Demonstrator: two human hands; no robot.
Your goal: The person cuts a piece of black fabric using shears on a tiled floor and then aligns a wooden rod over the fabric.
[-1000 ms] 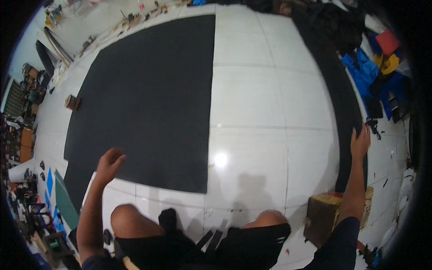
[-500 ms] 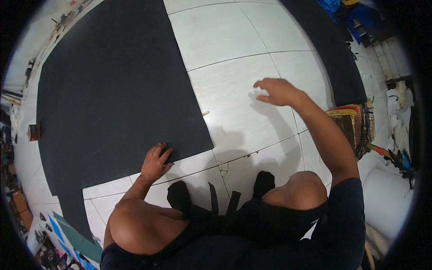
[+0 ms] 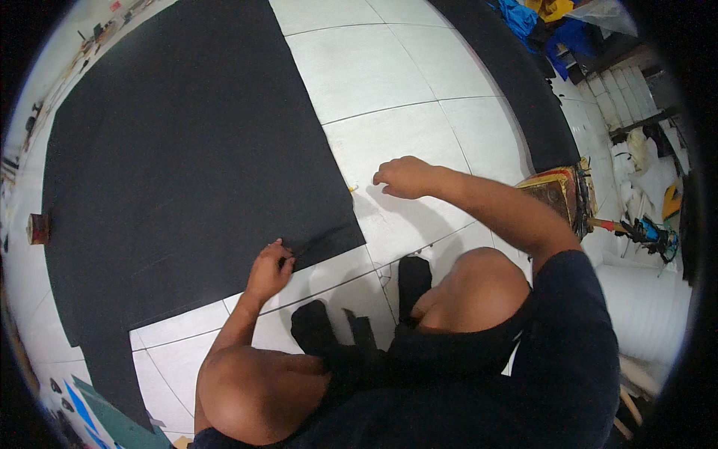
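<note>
A large black sheet (image 3: 187,172) of smooth, fabric-like material lies flat on white floor tiles. My left hand (image 3: 271,273) rests on its near edge, fingers bent and slightly apart; a low crease runs from beside the fingers toward the sheet's near right corner. Above the tiles, just right of the sheet, my right hand (image 3: 407,178) hovers open, its fingers loosely curled and nothing visible in them. Close to its fingertips, at the sheet's right edge, lies a small yellow-and-white stick (image 3: 354,189), too small to name surely.
Another black strip (image 3: 508,82) lies to the right. Near its end stands a worn, box-like block (image 3: 557,194). A small dark red roll or can (image 3: 37,229) sits by the sheet's left edge. White rolled material (image 3: 643,307) is at right. My feet (image 3: 413,288) are on the tiles.
My right hand has moved left and nearer, toward the sheet's edge. My left hand has shifted slightly, its fingers drawn closer together, and a crease now shows in the sheet. The view has shifted.
</note>
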